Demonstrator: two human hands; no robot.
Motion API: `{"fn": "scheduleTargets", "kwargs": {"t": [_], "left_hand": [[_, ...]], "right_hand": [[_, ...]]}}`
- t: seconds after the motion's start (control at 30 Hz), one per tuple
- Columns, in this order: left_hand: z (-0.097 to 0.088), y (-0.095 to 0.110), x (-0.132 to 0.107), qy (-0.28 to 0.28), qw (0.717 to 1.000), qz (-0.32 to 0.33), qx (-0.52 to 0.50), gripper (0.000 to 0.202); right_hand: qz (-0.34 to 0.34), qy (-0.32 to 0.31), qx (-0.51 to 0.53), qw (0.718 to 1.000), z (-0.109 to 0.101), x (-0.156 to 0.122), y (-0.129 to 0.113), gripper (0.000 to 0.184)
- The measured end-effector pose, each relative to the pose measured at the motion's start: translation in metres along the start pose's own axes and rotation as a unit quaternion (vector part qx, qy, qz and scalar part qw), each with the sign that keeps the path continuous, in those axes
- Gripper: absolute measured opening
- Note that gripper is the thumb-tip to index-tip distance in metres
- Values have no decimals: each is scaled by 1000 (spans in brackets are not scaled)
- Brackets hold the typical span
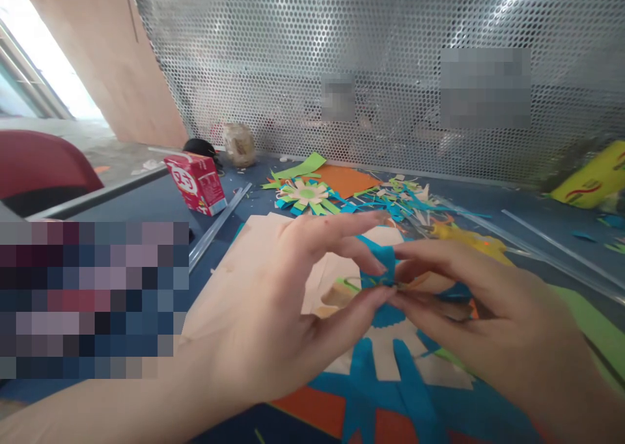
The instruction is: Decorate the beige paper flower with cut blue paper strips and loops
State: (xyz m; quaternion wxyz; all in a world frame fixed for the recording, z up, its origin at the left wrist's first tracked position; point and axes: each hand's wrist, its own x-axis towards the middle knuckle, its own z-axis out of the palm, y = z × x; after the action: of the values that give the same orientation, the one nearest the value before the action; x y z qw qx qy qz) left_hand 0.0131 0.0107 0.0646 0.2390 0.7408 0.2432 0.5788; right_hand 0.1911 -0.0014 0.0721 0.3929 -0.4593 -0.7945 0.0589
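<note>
In front of me, my left hand (293, 301) and my right hand (493, 307) meet fingertip to fingertip. Both pinch a bright blue craft strip (385, 256), its upper end standing above the fingers. At the pinch, a thin yellowish thread (354, 279) curls out to the left. Beige and blue strip ends poke out under the right fingers, partly hidden. Below the hands lies a fringed beige and blue flower shape (388, 359) with long blue strips (361, 385) spreading from it. Whether the strips are paper or felt, I cannot tell.
Beige sheets (229, 271) lie under my left hand. Behind are a green-centred flower (307, 193), an orange sheet (349, 180) and scraps (400, 200). A red drink carton (195, 183), clear sticks (224, 219), a yellow packet (590, 177) and perforated metal panel (293, 60) surround them.
</note>
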Motion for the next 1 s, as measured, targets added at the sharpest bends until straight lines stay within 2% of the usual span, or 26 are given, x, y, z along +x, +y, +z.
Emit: {"fn": "scheduleTargets", "kwargs": {"t": [0.2,0.47,0.77,1.0], "left_hand": [[2,1,-1,15,999,17,32,44],[0,0,0,1,999,34,39,45],[-10,5,2,-37,994,19,101,34],[-4,4,2,-17,999,8,46,38]], "right_hand": [[-2,-1,-7,1000,0,1,0,27],[6,-14,1,1000,0,1,1,28],[-6,-11,-16,1000,0,2,-1,28],[-2,-16,-31,999,-2,2,-2,31]]}}
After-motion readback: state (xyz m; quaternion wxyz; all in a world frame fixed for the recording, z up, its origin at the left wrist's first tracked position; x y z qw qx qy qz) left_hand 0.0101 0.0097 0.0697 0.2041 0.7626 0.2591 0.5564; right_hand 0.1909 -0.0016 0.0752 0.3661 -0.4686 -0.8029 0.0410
